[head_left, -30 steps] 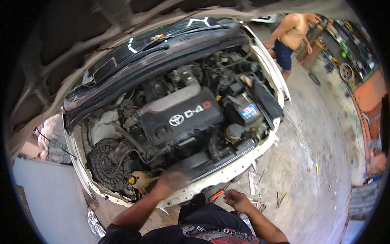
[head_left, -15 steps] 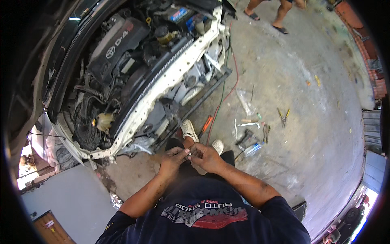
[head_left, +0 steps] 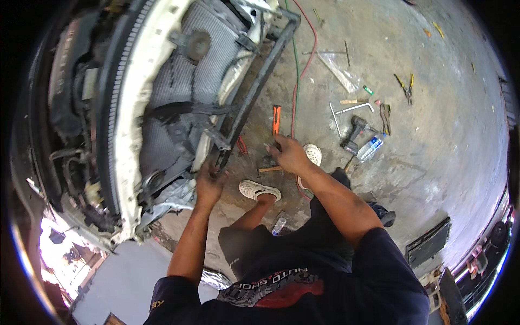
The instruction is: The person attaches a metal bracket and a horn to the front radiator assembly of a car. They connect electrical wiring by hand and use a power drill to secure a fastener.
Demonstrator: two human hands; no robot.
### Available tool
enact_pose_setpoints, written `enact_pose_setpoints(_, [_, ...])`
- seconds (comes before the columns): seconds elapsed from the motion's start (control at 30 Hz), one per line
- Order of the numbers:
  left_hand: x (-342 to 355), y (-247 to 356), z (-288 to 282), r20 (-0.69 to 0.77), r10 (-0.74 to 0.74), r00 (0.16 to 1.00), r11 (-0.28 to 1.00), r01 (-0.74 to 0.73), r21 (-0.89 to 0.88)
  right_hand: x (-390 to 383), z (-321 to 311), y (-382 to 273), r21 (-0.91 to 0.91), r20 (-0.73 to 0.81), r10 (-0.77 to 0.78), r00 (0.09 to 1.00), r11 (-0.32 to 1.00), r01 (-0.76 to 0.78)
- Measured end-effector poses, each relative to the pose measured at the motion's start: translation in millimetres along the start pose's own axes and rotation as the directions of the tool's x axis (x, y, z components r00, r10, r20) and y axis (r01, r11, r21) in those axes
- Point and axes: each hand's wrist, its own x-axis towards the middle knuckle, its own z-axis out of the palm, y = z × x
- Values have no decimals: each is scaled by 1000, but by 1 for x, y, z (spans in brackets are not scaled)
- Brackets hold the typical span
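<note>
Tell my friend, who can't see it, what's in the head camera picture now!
A person's left hand is by the lower end of a dark bar at the front of a white car; the right hand is above the floor, near an orange tool. Farther right lie a drill, a plastic bottle and yellow-handled pliers.

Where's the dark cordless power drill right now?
The drill lies right of centre in the head view, on the grey concrete floor, beside the clear, blue-labelled plastic bottle.
</note>
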Motion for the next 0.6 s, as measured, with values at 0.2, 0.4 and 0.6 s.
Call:
enact_pose_setpoints(0.2, [105,-28,42,-177,149,973,987,-136,88,137,78,28,-10,-359,-335,871,935,355])
enact_pose_setpoints(0.4, [153,-29,85,-468,191,863,981,-150,124,203,129,39,-252,-557,-601,573,780,573])
enact_pose_setpoints(0.6, [175,-44,102,-626,386,678,859,-511,-23,206,154,32,-245,-445,-610,656,787,566])
